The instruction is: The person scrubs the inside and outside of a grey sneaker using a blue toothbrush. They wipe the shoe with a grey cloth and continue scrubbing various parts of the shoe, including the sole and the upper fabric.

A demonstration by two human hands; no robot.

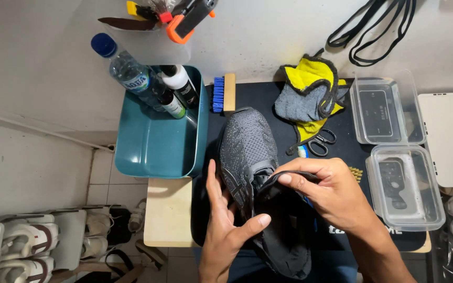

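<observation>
A dark grey knitted sneaker (247,144) lies on a black mat (255,94), toe pointing away from me. My left hand (226,225) cups its left side near the heel, thumb against the shoe's opening. My right hand (331,191) pinches the black collar or tongue (284,178) at the opening and pulls it up. The heel end (284,246) hangs toward my lap.
A teal tub (155,139) with bottles stands at the left. A blue-bristled brush (224,93), a yellow and grey cloth (308,94) and scissors (321,142) lie behind the shoe. Two clear plastic boxes (402,183) are at the right. Sandals (27,241) rest on the floor.
</observation>
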